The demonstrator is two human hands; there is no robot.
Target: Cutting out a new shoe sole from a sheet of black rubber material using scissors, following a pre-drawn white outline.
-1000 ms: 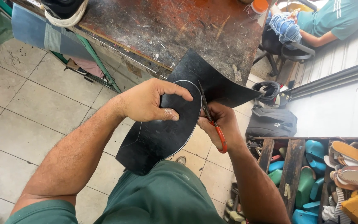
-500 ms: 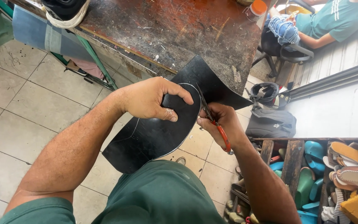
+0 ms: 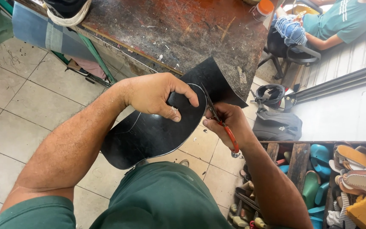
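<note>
At the upper left of the frame a sneaker (image 3: 66, 10) stands on the edge of the worn wooden workbench (image 3: 178, 29), and the top border cuts it off, so I see only its white sole and a dark part above. Below it a blue cloth (image 3: 37, 32) hangs from the bench, also cut at the left.

My left hand (image 3: 157, 95) is in the middle of the frame. Its fingers are closed on the black rubber sheet (image 3: 149, 135): the thumb lies on the near face and the other fingers curl over the upper edge, so their tips are hidden behind. The sheet stands in the air between my knees and the bench, with a thin pale line curving on it. Its upper corner covers part of the bench edge.

Just to the right, my right hand (image 3: 229, 123) is closed around scissors with red handles (image 3: 223, 127). The blades are at the sheet's right edge; I cannot tell how far they are open, because my fingers cover the joint.

At the top right an orange-capped bottle (image 3: 263, 8) is cut off by the border. A seated person in a green shirt (image 3: 344, 21) is visible only partly. Below lies a grey bag (image 3: 276, 125). At the lower right, wooden compartments (image 3: 297, 163) hold teal and tan shoe soles (image 3: 352, 169), hard to separate one from another.
</note>
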